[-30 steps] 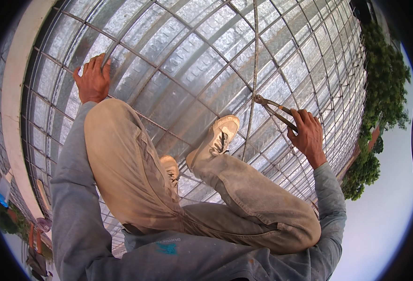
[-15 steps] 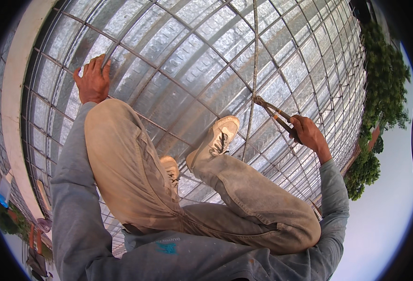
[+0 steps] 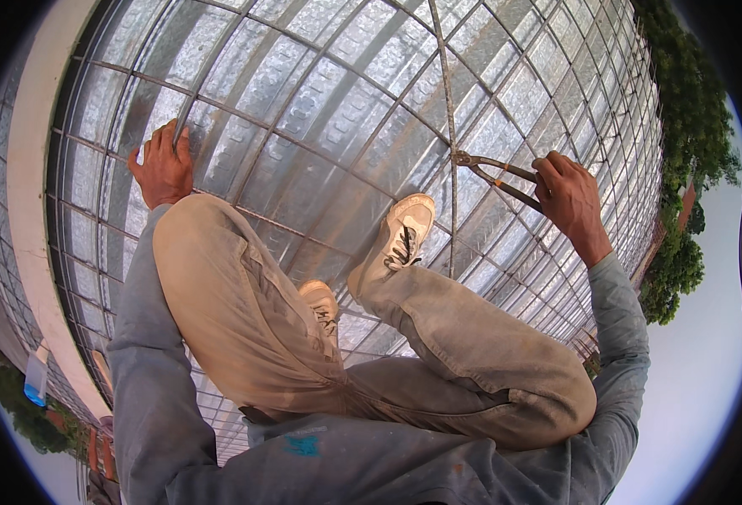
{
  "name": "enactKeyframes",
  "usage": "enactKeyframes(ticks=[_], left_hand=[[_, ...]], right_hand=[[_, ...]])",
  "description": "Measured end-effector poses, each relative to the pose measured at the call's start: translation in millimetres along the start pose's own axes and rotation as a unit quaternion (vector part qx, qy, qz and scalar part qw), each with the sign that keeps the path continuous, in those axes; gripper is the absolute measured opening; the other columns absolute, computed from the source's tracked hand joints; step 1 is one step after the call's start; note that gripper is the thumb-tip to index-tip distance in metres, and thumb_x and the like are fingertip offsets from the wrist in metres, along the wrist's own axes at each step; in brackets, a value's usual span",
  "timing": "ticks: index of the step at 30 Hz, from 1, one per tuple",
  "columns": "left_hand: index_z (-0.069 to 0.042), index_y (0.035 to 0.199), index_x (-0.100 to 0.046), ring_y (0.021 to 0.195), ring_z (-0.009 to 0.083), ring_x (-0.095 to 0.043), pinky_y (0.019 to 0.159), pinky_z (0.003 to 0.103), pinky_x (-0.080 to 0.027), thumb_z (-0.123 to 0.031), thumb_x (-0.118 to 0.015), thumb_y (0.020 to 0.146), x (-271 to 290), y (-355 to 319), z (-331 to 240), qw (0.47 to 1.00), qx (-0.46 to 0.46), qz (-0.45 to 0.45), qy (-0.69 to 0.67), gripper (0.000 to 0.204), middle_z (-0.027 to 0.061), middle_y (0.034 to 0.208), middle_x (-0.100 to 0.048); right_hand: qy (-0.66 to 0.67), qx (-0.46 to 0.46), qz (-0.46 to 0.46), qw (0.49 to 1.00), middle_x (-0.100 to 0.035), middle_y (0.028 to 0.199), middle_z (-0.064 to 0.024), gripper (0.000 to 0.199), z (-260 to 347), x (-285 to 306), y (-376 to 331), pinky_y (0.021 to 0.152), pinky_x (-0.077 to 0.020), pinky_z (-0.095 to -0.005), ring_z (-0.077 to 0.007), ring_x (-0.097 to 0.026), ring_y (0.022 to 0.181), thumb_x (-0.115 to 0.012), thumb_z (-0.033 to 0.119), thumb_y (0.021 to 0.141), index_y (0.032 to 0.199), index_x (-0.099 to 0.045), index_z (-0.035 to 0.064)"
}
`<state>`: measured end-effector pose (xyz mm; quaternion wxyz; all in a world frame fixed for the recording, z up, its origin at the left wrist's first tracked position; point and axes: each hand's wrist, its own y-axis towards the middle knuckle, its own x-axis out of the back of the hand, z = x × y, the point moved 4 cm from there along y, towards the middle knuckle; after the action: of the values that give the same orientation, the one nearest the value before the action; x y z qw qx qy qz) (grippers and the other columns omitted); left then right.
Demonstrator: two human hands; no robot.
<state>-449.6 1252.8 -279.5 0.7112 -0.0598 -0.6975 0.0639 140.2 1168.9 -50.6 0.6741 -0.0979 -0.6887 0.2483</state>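
My right hand grips a pair of end-cutting pincers. The handles stand apart, and the jaws are at a ribbed steel bar, where it crosses the wire mesh. Whether any tie wire sits in the jaws is too small to tell. Over on the left, my left hand has its fingers bent round a thin mesh rod, beside my raised knee. Under the steel mesh lies ribbed, shiny metal decking.
Both my shoes stand on the mesh and decking between the hands. A pale edge board runs along the left side, with more mesh beyond it. A blue-and-clear object is at lower left. Trees rise past the right edge.
My right hand has moved up and right, and the pincers' handles have spread wider, with the jaws still at the ribbed bar. My left hand keeps its hold; the whole view has shifted slightly.
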Motion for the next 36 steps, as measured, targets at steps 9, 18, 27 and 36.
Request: enactKeyframes(ticks=[9, 18, 27, 36], left_hand=[[-0.024, 0.148, -0.062, 0.135, 0.0201, -0.061, 0.123, 0.056, -0.025, -0.049, -0.041, 0.114, 3.8, -0.6, -8.3, 1.000, 0.002, 0.026, 0.005, 0.048, -0.0001, 0.147, -0.066], [-0.023, 0.149, -0.062, 0.135, 0.0190, -0.060, 0.124, 0.057, -0.024, -0.051, -0.040, 0.115, -4.8, 0.1, 5.4, 1.000, 0.000, 0.012, -0.010, 0.049, 0.0002, 0.145, -0.066], [-0.025, 0.148, -0.062, 0.136, 0.0170, -0.059, 0.123, 0.057, -0.026, -0.049, -0.041, 0.115, -6.4, -0.4, 5.6, 1.000, 0.008, 0.021, 0.003, 0.046, -0.0024, 0.145, -0.066], [-0.024, 0.147, -0.063, 0.132, 0.0167, -0.061, 0.122, 0.055, -0.027, -0.048, -0.041, 0.115, -1.7, -1.5, 1.9, 1.000, -0.013, -0.008, 0.009, 0.046, -0.0034, 0.145, -0.066]], right_hand=[[0.072, -0.140, 0.071, 0.985, -0.041, 0.167, -0.0118, 0.103, -26.6, -113.8, -13.3, 0.118, -0.0492, -0.0493, -0.0353, -0.052, 0.147, -0.097, 0.023, 0.075, 0.163, -0.044, 0.0267], [-0.067, -0.079, 0.024, 0.994, -0.050, 0.159, -0.0053, 0.100, -47.1, -151.4, 31.5, 0.123, -0.0401, -0.0518, -0.0325, -0.047, 0.147, -0.093, 0.016, 0.078, 0.162, -0.042, 0.0338], [0.006, -0.081, 0.088, 0.993, -0.067, 0.106, -0.0165, 0.046, -52.4, -124.7, -5.3, 0.085, -0.0554, -0.0541, -0.0366, -0.068, 0.107, -0.071, 0.010, 0.092, 0.133, -0.053, 0.0078], [-0.053, -0.013, 0.069, 0.996, -0.072, 0.109, -0.0157, 0.038, -29.4, -120.8, -35.2, 0.079, -0.0545, -0.0486, -0.0346, -0.067, 0.098, -0.060, 0.007, 0.096, 0.133, -0.059, -0.0039]])
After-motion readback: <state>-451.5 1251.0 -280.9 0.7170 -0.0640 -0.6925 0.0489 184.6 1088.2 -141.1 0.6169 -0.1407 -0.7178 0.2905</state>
